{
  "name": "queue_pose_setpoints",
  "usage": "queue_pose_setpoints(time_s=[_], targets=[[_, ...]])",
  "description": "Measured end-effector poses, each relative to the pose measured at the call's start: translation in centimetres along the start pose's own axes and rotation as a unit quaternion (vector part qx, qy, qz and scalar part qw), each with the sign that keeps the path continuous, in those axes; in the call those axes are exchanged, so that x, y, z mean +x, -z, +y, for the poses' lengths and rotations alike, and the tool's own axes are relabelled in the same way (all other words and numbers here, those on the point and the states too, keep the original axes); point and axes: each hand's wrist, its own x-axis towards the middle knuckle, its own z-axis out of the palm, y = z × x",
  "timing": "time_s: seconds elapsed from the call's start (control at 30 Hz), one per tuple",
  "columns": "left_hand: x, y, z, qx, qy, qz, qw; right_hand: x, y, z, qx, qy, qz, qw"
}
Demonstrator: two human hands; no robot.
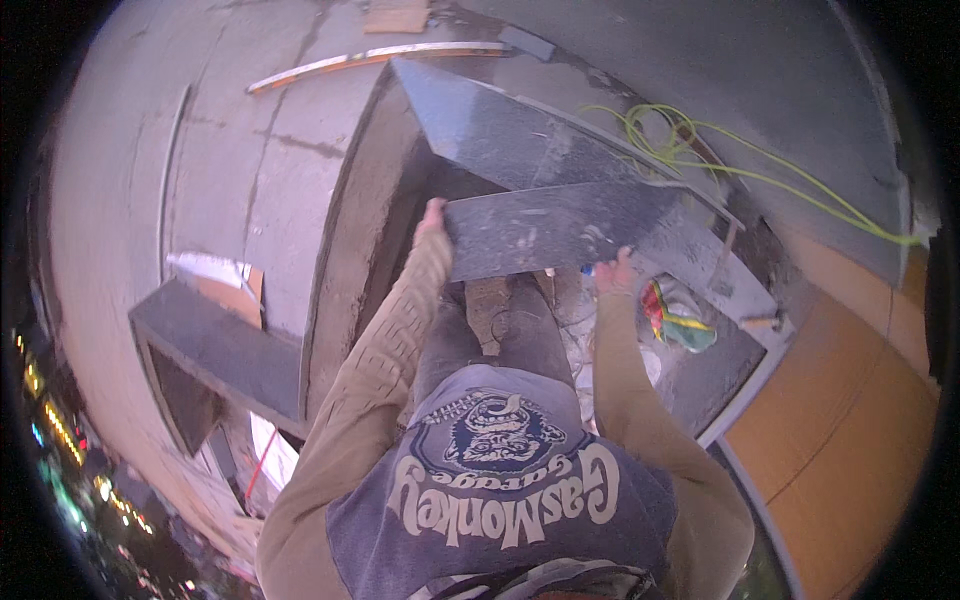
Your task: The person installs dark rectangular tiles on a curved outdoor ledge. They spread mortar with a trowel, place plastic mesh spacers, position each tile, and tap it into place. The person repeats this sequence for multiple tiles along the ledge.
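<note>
A long dark grey slab [540,230], like a stone or tile panel, is held level across the frame in front of me. My left hand [432,216] grips its left end. At the near edge, toward the right, my right hand [615,272] has its fingers closed on the slab. Pale smudges mark its upper face. Beyond it lies a larger grey panel [490,125] of a box-like structure whose rough inner wall [365,200] shows on the left. What lies directly under the slab is hidden.
A yellow-green hose [665,140] lies coiled at far right. A long straightedge [380,62] rests on the far left surface. Near my right hand sits a red, yellow and green bag [680,318]; a tool handle [762,322] is beyond it. A grey ledge [215,325] stands left.
</note>
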Motion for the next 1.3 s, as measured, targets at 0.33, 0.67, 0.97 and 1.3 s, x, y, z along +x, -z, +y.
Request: queue_pose_setpoints(time_s=[0.33, 0.67, 0.97, 1.3], targets=[[-0.7, -9.5, -1.0, 0.170, -0.026, 0.126, 0.977, 4.7, 9.0, -6.4, -0.027, 0.020, -0.001, 0.999], [2.1, -8.8, -2.1, 0.135, -0.004, 0.169, 0.976, 4.9, 5.7, -9.4, -0.080, -0.059, -0.007, 0.995], [2.3, -9.0, -3.4, 0.160, 0.030, 0.159, 0.974, 4.0, 7.5, -10.2, -0.178, -0.006, 0.003, 0.984], [-1.2, -5.3, -9.9, 0.194, -0.203, 0.264, 0.923, 3.9, 9.0, -10.1, -0.359, -0.155, -0.168, 0.905]])
